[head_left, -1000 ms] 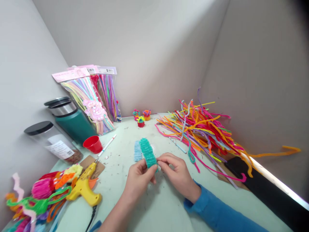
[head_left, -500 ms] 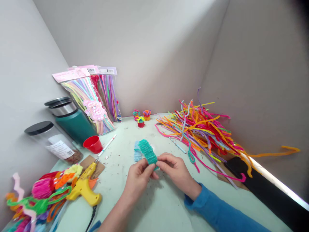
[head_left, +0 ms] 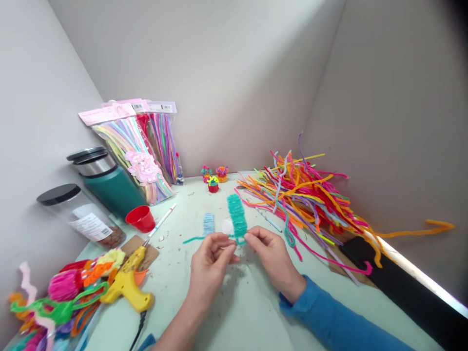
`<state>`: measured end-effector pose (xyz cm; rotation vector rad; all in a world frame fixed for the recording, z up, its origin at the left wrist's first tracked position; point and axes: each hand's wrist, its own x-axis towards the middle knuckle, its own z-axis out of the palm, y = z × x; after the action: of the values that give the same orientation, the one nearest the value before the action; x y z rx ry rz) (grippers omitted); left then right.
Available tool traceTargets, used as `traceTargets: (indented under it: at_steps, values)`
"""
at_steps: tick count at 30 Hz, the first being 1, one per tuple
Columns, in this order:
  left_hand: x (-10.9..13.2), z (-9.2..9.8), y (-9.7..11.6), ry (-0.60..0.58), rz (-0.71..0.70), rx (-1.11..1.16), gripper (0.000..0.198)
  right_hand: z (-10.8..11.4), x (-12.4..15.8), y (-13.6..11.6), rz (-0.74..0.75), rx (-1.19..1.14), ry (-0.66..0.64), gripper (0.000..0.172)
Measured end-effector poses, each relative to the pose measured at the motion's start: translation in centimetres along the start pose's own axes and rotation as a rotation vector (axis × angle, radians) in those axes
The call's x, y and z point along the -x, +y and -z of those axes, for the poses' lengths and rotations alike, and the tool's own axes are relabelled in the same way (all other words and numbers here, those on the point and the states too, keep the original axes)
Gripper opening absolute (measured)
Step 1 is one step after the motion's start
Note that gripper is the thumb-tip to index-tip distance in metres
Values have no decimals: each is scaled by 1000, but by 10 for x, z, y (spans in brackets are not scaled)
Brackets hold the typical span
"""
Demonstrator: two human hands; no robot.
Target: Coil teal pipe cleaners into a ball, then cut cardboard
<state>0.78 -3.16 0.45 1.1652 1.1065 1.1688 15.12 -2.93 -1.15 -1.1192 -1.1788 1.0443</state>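
A teal strip of pipe cleaner bent in tight zigzags stands up from the fingertips of my right hand, which pinches its lower end. A loose teal tail runs from that end out to the left, and my left hand has its fingers closed on it. Behind the hands, a light blue zigzag strip lies on the table beside a round whitish piece.
A yellow glue gun and coloured pipe-cleaner pieces lie left, near a red cup, teal bottle and clear jar. Loose pipe cleaners are heaped right. Small finished pieces stand at the back.
The teal strip has swung upright and shifted right, into my right fingertips. Its loose tail now shows stretching left through my left fingers, and the light blue strip is more exposed.
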Motion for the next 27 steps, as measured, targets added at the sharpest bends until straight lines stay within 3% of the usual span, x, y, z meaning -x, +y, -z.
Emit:
traceTargets:
  at_steps: [4, 7, 11, 18, 27]
  values:
    - [1, -1, 3, -25, 115, -54, 22, 1, -1, -2, -42, -45, -15, 22]
    - [-2, 0, 1, -69, 186, 107, 24, -3, 1, -3, -44, -62, -60, 21]
    - [-4, 2, -3, -30, 213, 272, 28, -7, 3, -3, -70, -77, -60, 19]
    - [-3, 1, -8, 26, 227, 185, 30, -9, 5, 1, -58, -55, -49, 18]
    - [-8, 7, -16, -4, 254, 125, 28, -9, 3, 4, -142, -46, -120, 23]
